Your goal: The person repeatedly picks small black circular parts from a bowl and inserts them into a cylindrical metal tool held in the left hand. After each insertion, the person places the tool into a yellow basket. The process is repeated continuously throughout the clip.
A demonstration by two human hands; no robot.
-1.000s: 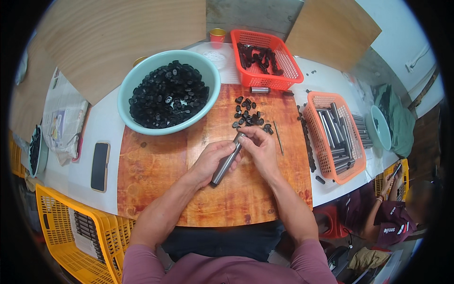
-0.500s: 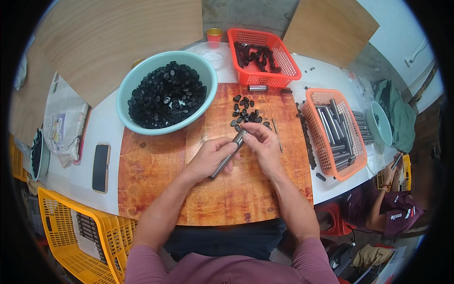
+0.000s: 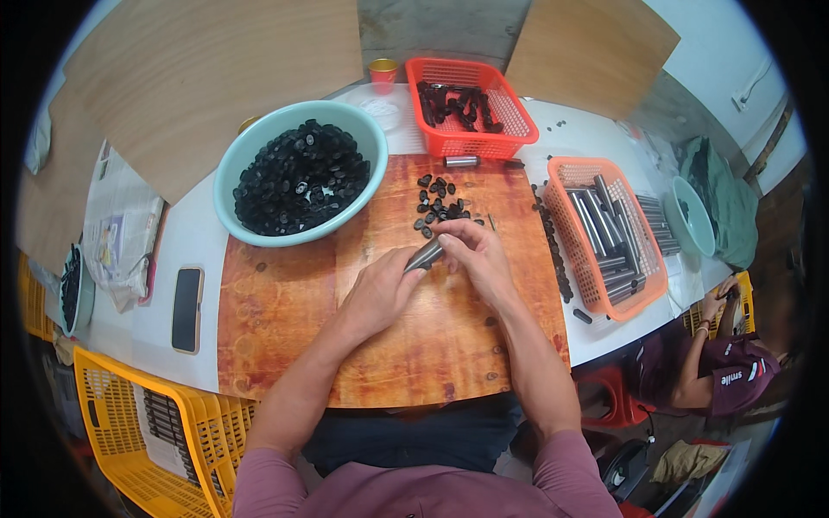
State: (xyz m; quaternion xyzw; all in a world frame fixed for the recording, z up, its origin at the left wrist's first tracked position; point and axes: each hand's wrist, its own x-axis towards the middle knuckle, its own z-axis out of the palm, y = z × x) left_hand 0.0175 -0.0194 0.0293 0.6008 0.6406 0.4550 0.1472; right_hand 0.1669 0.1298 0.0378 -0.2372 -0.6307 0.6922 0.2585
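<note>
At the far end of a gray tube (image 3: 425,255), the right hand (image 3: 477,259) holds thumb and forefinger close together; whether they pinch it cannot be told. The left hand's (image 3: 384,289) fingers curl around the tube over the board (image 3: 285,328). Black pieces (image 3: 453,210) lie just beyond, a bowl (image 3: 226,173) far left, a basket (image 3: 646,298) right.

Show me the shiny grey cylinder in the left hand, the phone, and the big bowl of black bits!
Shiny grey cylinder (image 3: 424,256): head view, on its bare side.
Phone (image 3: 186,309): head view, middle of its dark screen.
Big bowl (image 3: 369,138): head view, inside wall, upper right.
</note>
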